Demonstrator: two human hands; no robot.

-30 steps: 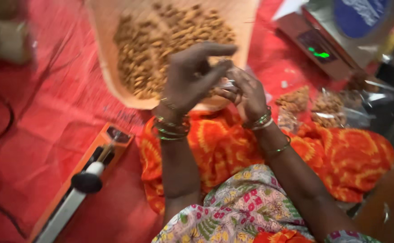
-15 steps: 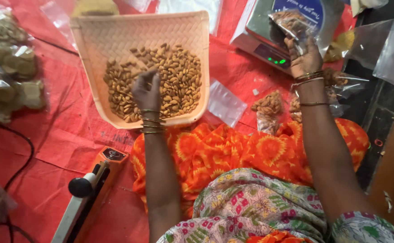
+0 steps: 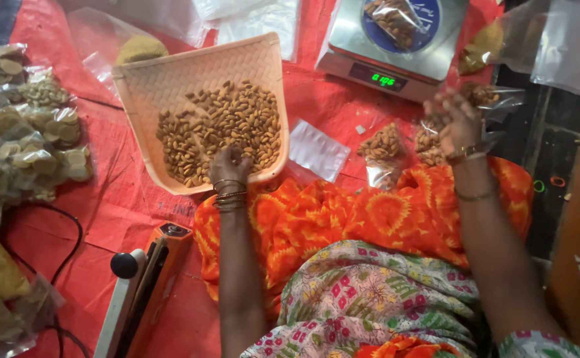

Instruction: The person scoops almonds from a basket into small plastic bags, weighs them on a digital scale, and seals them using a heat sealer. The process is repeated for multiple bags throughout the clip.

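Observation:
A woven beige tray (image 3: 170, 73) holds a pile of almonds (image 3: 223, 126). My left hand (image 3: 230, 166) rests in the pile at the tray's near edge, fingers curled down into the almonds. A clear bag of almonds (image 3: 396, 16) lies on the platform of a digital scale (image 3: 369, 40) at the top right. My right hand (image 3: 459, 122) hovers below the scale with fingers spread, blurred, over several filled almond bags (image 3: 382, 142) lying on the red sheet. It holds nothing that I can see.
Packets of pale chips and nuts (image 3: 25, 139) pile up at the left. An orange heat sealer (image 3: 144, 278) with a black cable lies near my left knee. Empty clear bags (image 3: 319, 149) lie between tray and scale, with more at the top (image 3: 250, 16).
My right hand has let go of the almond bag, which now lies on the scale, and dropped to the filled bags. My left hand pulled back to the tray's near edge.

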